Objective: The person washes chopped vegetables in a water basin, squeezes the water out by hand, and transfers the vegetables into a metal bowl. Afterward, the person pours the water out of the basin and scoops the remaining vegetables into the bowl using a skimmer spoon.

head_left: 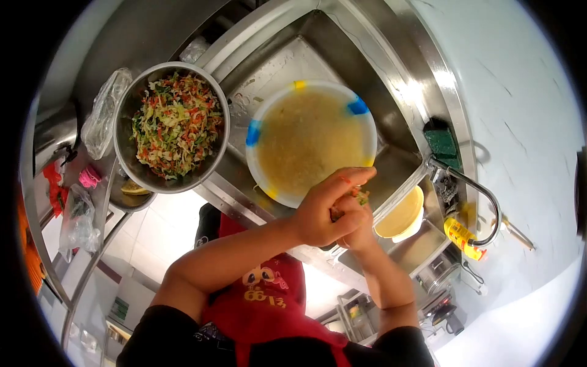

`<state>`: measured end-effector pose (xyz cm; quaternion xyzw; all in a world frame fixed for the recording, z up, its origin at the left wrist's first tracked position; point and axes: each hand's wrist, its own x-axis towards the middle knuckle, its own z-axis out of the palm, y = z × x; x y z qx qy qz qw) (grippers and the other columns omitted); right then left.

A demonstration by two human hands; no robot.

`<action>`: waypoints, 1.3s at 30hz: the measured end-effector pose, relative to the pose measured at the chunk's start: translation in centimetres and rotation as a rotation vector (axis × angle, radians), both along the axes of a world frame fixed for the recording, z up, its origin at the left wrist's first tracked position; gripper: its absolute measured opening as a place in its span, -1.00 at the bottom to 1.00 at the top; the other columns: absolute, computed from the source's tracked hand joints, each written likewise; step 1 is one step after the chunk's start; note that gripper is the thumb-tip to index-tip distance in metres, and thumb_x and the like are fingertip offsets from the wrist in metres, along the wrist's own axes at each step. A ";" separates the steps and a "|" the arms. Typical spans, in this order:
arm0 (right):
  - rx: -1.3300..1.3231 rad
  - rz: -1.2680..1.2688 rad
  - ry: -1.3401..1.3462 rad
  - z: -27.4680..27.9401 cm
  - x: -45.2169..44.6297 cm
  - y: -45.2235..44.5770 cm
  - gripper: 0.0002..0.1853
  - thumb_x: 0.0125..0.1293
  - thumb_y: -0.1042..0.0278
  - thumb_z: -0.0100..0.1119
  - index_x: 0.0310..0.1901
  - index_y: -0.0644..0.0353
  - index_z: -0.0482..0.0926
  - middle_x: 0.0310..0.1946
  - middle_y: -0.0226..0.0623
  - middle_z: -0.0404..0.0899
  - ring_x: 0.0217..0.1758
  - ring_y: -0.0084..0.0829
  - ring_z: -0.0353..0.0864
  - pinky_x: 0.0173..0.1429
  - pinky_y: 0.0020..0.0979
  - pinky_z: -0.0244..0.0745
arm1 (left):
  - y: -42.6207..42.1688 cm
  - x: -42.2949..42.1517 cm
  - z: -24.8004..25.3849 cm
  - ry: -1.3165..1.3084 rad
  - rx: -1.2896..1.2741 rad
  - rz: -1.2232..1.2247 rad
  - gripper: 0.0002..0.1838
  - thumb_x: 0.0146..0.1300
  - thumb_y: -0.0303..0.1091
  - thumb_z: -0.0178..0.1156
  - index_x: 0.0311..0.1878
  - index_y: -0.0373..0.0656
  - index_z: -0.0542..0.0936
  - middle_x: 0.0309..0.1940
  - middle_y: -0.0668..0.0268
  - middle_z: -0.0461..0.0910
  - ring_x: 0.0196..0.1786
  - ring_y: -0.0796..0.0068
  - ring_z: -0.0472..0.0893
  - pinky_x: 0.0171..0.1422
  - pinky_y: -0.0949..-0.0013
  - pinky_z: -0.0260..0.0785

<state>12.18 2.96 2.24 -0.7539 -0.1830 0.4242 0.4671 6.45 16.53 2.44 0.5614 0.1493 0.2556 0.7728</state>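
My left hand (318,211) and my right hand (361,227) are pressed together around a clump of shredded vegetables (362,197). Orange and green bits show between the fingers; most of the clump is hidden. Both hands are closed, over the near right rim of a white basin (252,153) with blue and yellow marks. Cloudy yellowish water (309,137) fills the basin, which stands in a steel sink (403,116). Left of it, a steel bowl (225,110) holds a heap of shredded vegetables (177,125) in pale green, dark green and orange.
A curved faucet (492,205) rises at the right, near a green scouring pad (441,142) and a yellow bottle (460,235). A yellowish bowl (400,214) sits in the adjoining sink. Clear plastic bags (105,116) lie on the left.
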 end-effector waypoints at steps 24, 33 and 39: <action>0.048 -0.043 -0.106 0.8 -1.5 2.3 -0.67 0.45 0.04 -0.04 -0.09 0.15 0.49 -0.19 -0.34 0.52 -0.14 -0.49 0.48 -0.09 -0.38 0.45 | 0.1 0.5 4.5 -0.197 0.235 0.001 -0.92 0.13 -0.46 0.05 -0.40 -0.25 0.50 -0.44 0.14 0.52 -0.44 0.10 0.52 -0.38 0.23 0.40; -0.005 -0.133 -0.002 0.2 -1.4 1.9 -0.68 0.47 0.06 -0.06 -0.06 0.15 0.49 -0.17 -0.34 0.54 -0.11 -0.48 0.51 -0.05 -0.38 0.47 | 0.5 1.1 9.0 -0.426 0.422 0.062 -0.95 -0.01 -0.47 0.12 -0.43 -0.16 0.52 -0.41 0.19 0.58 -0.44 0.25 0.54 -0.40 0.29 0.40; -0.097 -0.603 0.518 -8.0 -0.6 0.6 -0.69 0.49 0.07 -0.07 -0.05 0.14 0.50 -0.15 -0.35 0.55 -0.10 -0.47 0.53 -0.03 -0.38 0.48 | -5.5 0.2 -8.7 0.284 0.288 0.058 -0.80 0.21 -0.26 0.04 -0.27 -0.17 0.55 -0.31 0.09 0.58 -0.26 0.04 0.56 -0.17 0.20 0.38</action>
